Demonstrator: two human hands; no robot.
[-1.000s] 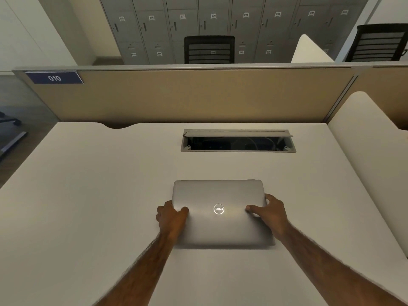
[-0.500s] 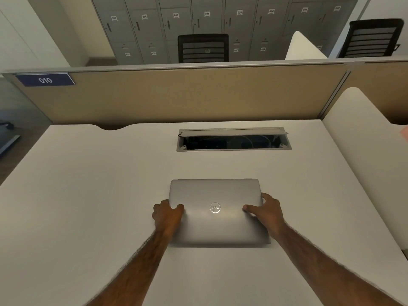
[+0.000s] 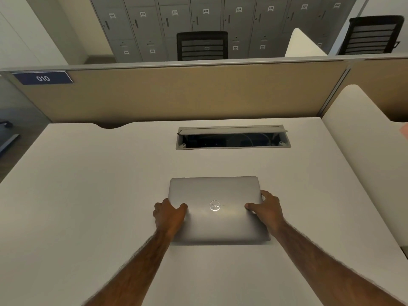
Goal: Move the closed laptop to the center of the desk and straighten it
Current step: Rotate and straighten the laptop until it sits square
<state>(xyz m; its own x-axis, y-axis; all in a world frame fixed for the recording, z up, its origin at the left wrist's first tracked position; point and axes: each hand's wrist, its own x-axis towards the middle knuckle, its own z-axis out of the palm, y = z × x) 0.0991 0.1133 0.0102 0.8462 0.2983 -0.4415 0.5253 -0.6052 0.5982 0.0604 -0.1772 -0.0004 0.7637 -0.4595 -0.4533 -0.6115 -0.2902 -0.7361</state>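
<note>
A closed silver laptop (image 3: 217,195) with a round logo on its lid lies flat near the middle of the white desk (image 3: 88,195). Its edges run about parallel to the desk's back edge. My left hand (image 3: 169,215) grips the laptop's left side, thumb on the lid and fingers curled over the edge. Gripping the right side the same way is my right hand (image 3: 266,209). Both forearms reach in from the bottom of the view.
An open cable hatch (image 3: 233,139) is cut into the desk just beyond the laptop. A tan partition (image 3: 187,93) with a blue "010" label (image 3: 43,78) closes the back. A white side panel (image 3: 364,140) borders the right. Black chairs and grey lockers stand behind.
The laptop and both hands hold nearly the same place on the desk. The view has tilted slightly, so everything sits a little lower and to the left in the frame.
</note>
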